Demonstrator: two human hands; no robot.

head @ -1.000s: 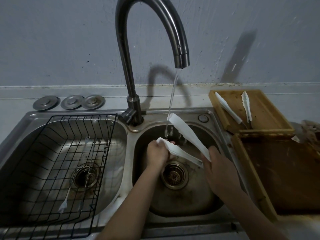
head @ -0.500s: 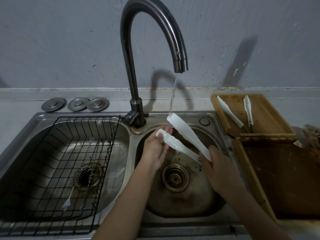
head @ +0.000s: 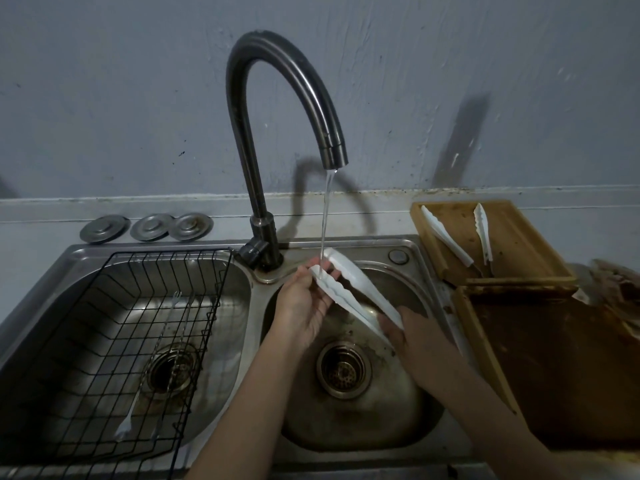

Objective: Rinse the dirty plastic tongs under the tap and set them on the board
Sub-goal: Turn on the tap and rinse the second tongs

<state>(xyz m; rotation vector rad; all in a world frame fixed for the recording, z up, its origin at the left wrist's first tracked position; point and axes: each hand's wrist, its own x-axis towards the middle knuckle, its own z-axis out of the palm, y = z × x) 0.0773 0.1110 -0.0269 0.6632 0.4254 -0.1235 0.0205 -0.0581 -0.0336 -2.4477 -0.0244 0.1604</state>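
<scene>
Two hands on tongs (head: 349,289) under tap (head: 287,109) | left (head: 304,306) cradles tips, right (head: 415,337) grips hinge | board (head: 512,244) carries tongs pair (head: 446,237)

A black wire rack (head: 138,323) sits in the left sink basin (head: 69,271). Inside the rack lie a white plastic fork (head: 126,422) and thin metal skewers (head: 173,334), over the basin's drain. Three round metal lids (head: 147,227) lie in a row on the surface behind the left sink basin, against the grey wall (head: 138,98).
</scene>
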